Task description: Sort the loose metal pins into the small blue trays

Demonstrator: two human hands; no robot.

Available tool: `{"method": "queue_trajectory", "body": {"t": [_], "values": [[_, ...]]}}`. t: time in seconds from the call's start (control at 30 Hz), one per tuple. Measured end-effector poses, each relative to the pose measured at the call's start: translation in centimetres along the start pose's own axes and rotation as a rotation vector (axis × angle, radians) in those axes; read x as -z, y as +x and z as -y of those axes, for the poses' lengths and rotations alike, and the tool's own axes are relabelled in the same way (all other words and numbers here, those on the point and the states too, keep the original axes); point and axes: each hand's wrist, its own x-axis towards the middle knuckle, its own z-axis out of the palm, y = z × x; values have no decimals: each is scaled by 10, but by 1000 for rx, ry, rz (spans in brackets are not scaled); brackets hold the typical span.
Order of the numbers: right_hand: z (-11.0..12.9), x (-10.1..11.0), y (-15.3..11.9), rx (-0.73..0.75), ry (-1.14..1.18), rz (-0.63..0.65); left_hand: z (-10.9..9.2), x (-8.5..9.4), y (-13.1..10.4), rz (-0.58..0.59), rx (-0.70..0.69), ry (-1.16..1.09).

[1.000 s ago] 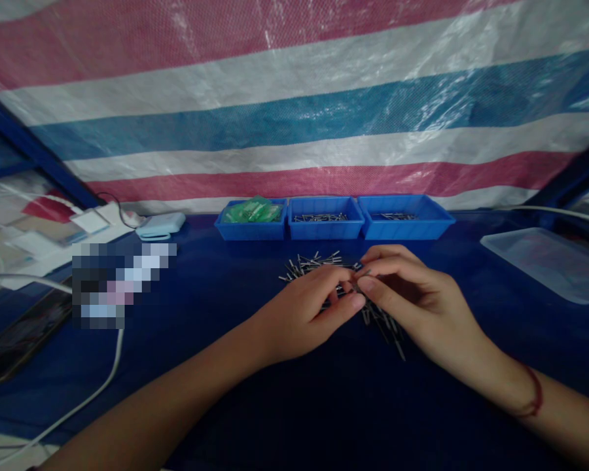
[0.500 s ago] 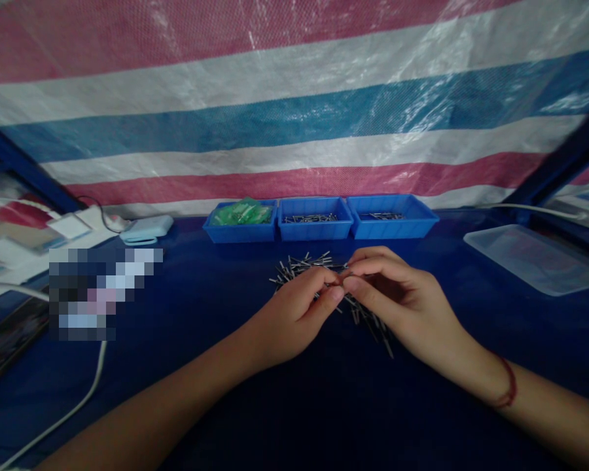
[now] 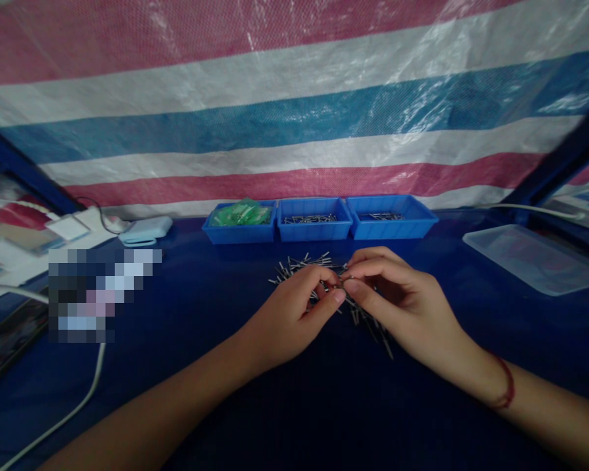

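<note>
Thin metal pins (image 3: pixel 302 263) lie in a loose pile on the dark blue table (image 3: pixel 285 405), partly hidden behind my hands. Above the pile, my left hand (image 3: pixel 299 311) is closed, its thumb and index finger pinching at something small. Facing it, my right hand (image 3: pixel 402 294) is closed too, with thumb and fingertips pressed together and a dark red cord on the wrist. The fingertips of both hands almost meet. What they pinch is too small and too covered to make out.
Along the back stand three blue bins: the left bin (image 3: pixel 239 233) holds green plastic, while the middle bin (image 3: pixel 314 230) and right bin (image 3: pixel 395 227) contain metal pins. A clear plastic lid (image 3: pixel 535 258) lies right. Left are a phone (image 3: pixel 12 337), a white cable (image 3: pixel 95 379) and a light blue case (image 3: pixel 147 229).
My left index finger has shifted slightly, and a small gap now shows between it and the thumb. The right hand has barely moved.
</note>
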Motion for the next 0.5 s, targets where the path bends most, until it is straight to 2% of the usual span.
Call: {"method": "queue_trajectory", "body": {"t": [0.17,0.5], "values": [[1,0,-1,36,-24,-4,-2,1,-1,-31,5,18],[-2,1,-1,53,-49,-4,-3,2,0,-178,-3,70]]}}
